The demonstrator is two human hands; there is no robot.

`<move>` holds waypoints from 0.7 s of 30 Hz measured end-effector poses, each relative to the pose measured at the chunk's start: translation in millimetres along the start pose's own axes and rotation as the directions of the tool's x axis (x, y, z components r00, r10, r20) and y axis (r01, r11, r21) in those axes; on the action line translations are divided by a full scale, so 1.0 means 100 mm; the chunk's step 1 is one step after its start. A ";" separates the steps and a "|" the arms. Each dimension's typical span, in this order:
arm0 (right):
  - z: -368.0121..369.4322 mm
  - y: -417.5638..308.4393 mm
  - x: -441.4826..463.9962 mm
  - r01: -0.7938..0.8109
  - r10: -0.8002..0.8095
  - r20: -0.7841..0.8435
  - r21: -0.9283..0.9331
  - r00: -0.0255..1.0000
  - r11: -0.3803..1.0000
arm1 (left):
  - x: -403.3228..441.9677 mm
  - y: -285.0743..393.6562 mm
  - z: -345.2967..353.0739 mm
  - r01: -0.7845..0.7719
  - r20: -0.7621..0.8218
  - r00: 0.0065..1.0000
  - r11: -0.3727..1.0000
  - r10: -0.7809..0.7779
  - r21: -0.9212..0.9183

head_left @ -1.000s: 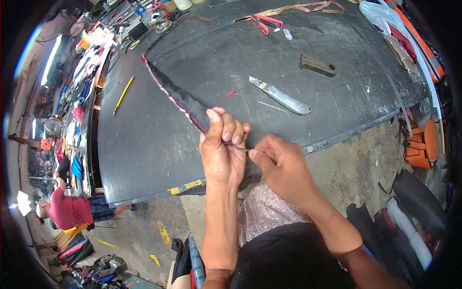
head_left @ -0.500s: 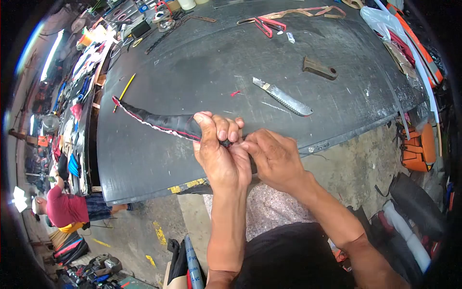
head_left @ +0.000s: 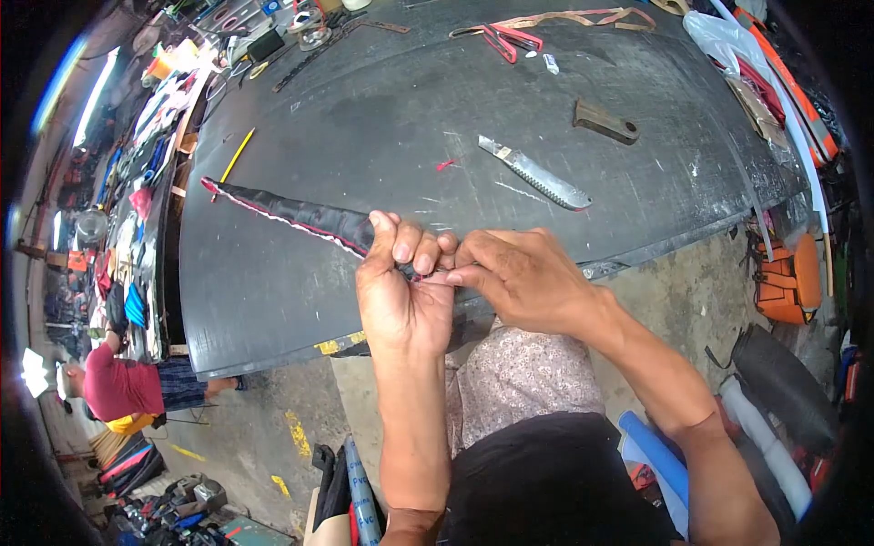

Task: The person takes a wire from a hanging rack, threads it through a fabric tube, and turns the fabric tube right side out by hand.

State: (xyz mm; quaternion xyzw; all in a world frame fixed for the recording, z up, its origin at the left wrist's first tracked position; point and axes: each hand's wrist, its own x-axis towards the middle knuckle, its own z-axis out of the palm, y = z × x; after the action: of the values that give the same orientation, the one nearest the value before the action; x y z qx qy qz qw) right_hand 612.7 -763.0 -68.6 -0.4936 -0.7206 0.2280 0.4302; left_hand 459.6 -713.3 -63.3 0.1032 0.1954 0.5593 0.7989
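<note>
A long black fabric piece (head_left: 291, 215) with red edging and a frayed white edge stretches left from my left hand (head_left: 405, 291), whose fingers are wrapped round its near end. Its far tip lies over the lower end of a yellow pencil (head_left: 239, 155). My right hand (head_left: 510, 278) is pinched close beside my left fingertips; what it holds is too small to make out. Beyond my hands, a cutter knife (head_left: 537, 173) lies on the dark table (head_left: 300, 309), with a small red scrap (head_left: 444, 166) to its left.
A worn flat tool (head_left: 605, 122) lies behind the knife. Red-handled scissors or a similar tool (head_left: 501, 41) and a strap (head_left: 583, 20) are at the back. A person in a red shirt (head_left: 123, 387) is at the far left. Orange bag (head_left: 787, 282) at right.
The black piece has swung from pointing up-left to lying nearer level, its tip now over the pencil. My right hand has moved slightly left and up, against my left fingers.
</note>
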 end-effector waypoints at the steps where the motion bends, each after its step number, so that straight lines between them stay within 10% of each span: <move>1: -0.02 -0.03 0.01 0.002 -0.002 0.017 -0.034 1.000 0.999 | -0.01 0.00 0.03 -0.019 -0.006 1.000 1.000 0.019 -0.006; 10: 0.08 -0.10 0.04 0.021 -0.019 -0.016 0.093 1.000 0.995 | -0.18 0.00 0.26 -0.233 -0.055 0.971 0.972 0.231 -0.028; 16: -0.01 -0.24 0.10 0.072 -0.070 -0.024 0.052 0.997 0.996 | -0.11 0.30 0.15 -0.065 0.014 0.998 0.989 0.067 -0.132; 21: 0.02 -0.48 0.02 -0.151 0.155 -0.021 0.116 0.988 0.982 | -0.13 0.37 0.20 -0.099 0.036 0.994 0.984 0.105 -0.148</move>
State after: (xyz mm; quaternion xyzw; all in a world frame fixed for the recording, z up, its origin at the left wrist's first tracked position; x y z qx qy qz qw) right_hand 585.6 -780.6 -32.4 -0.5255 -0.6597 0.2939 0.4497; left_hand 432.9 -711.5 -28.9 0.0663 0.1310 0.6099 0.7788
